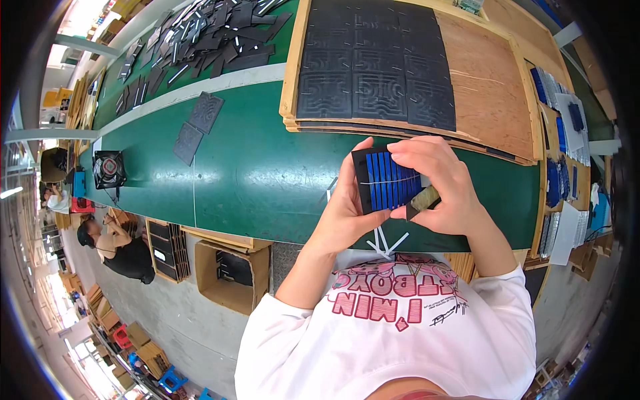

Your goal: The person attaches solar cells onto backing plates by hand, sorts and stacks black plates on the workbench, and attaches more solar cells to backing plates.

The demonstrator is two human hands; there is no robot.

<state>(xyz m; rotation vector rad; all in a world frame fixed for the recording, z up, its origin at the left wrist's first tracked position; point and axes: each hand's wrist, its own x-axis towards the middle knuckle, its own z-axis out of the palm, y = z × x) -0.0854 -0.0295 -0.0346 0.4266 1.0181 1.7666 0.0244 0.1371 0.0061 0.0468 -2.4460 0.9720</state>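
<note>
I hold a small solar panel [389, 181] above the near edge of the green table, its dark blue strips set on a black square backing with a thin pale line across them. My left hand [339, 212] closes on its left side, with the thumb along the bottom edge. Around the right side curls my right hand [445, 181], its fingers over the top corner. Against the right palm sits a yellowish-green piece [425, 199] with a dark side; its kind cannot be made out. Thin white strips [387, 244] show below the panel.
Beyond my hands, a wooden tray [289, 100] holds several black patterned squares [380, 93]. Loose black pieces [223, 37] lie heaped at the far left. A small black fan [109, 169] stands on the table's left end. Blue panels [555, 180] lie at right. A cardboard box [230, 293] and a seated person [123, 250] are at lower left.
</note>
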